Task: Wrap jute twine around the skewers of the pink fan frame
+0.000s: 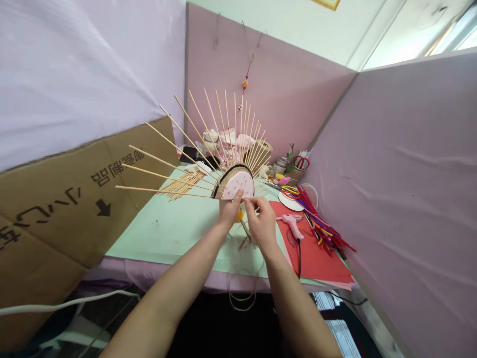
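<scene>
My left hand (229,210) grips the lower edge of a round pink dotted disc (238,183), held up on edge above the table. Several long wooden skewers (175,169) fan out from the disc's rim, and brown twine is wound around that rim. My right hand (262,221) sits just right of the left, its fingers pinched on a thin strand of twine (250,199) at the disc's bottom edge. More twine hangs in a loop (242,298) over the table's front edge.
A pale green mat (171,231) covers the table. A pink glue gun (292,226) lies on red paper (316,258), beside coloured pipe cleaners (320,223). Loose skewers (182,186), jars and scissors (300,161) stand behind. Cardboard (67,199) leans at left; pink partitions enclose the table.
</scene>
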A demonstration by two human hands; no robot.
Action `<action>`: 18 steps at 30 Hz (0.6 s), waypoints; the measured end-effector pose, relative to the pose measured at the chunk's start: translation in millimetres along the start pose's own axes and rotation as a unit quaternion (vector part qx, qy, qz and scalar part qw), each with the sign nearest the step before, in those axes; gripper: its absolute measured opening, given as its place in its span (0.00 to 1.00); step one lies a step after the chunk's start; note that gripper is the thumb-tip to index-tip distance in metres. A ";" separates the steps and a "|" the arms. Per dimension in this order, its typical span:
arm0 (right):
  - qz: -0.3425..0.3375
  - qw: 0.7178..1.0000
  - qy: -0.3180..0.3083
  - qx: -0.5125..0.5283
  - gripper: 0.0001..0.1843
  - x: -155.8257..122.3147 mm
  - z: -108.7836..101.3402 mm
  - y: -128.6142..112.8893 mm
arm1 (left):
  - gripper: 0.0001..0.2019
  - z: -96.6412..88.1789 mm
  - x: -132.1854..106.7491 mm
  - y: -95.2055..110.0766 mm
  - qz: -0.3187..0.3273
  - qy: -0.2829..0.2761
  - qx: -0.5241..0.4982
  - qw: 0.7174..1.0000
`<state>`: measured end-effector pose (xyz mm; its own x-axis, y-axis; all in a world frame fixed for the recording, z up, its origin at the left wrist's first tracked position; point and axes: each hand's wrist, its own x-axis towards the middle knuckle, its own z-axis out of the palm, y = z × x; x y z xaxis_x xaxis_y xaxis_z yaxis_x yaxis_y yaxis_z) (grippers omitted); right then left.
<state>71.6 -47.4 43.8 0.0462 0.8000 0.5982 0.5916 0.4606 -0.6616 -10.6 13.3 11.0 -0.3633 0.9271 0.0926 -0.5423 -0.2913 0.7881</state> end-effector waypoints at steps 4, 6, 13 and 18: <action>0.077 0.988 -0.121 -0.059 0.12 9.9 -16.8 37.5 | 0.16 -1.4 -0.4 -4.9 0.003 -0.037 0.023 0.999; 0.069 0.972 -0.209 -0.083 0.17 4.8 -27.7 47.7 | 0.16 -1.2 -3.3 -4.4 -0.014 -0.022 0.029 0.999; 0.129 0.959 -0.166 -0.190 0.21 4.0 -81.9 77.1 | 0.15 3.1 -9.8 2.7 -0.025 -0.006 0.046 0.999; 0.251 0.876 -0.110 -0.397 0.23 18.1 -104.2 128.3 | 0.16 4.5 -10.8 3.5 -0.019 -0.002 0.029 0.999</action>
<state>232.2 -13.9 16.9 0.3570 0.9199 0.1623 0.9183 -0.3138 -0.2414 -5.2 3.3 15.5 -0.3396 0.9384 0.0638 -0.5118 -0.2413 0.8245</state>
